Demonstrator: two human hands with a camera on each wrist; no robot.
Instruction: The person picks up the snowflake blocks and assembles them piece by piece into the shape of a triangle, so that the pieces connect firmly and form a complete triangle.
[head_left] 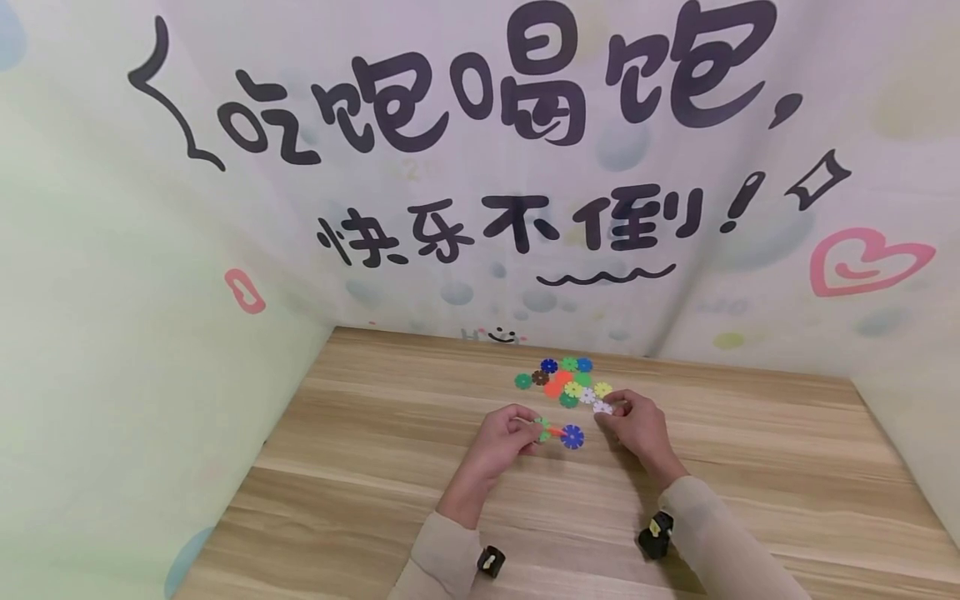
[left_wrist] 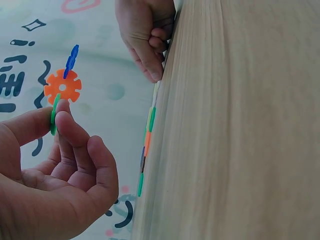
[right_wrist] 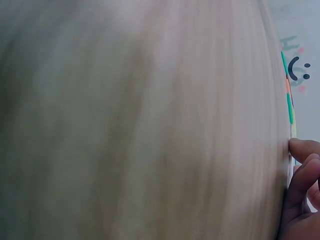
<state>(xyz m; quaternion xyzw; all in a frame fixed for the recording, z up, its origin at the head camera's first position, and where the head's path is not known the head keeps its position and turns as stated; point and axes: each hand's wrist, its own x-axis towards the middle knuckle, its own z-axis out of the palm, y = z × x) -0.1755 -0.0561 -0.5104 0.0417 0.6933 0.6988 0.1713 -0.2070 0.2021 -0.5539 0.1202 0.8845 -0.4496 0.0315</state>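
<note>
"Along the back, what's the biggest thing?"

"A pale printed cloth (head_left: 442,187) with large black writing. Before it is a wooden table (head_left: 360,500)."

"And the person?"

"Two light sleeves (head_left: 442,554) reach over the table. They lead to the left hand (head_left: 504,443) and the right hand (head_left: 637,427)."

"What's on the table?"

"Toward the cloth lies a cluster of notched discs (head_left: 573,389): blue, green, brown, orange, yellow and white."

"Does the left hand hold anything?"

"Yes, nearer the person than that cluster, it pinches a green disc (left_wrist: 53,121) between thumb and fingers. That one is joined to an orange disc (left_wrist: 73,91), and the orange to a blue disc (left_wrist: 71,61), all three held up off the table."

"And the right?"

"Its fingertips are at a white disc (head_left: 602,407) on the cluster's near right edge. I can't tell whether they pinch it or only touch it."
</note>
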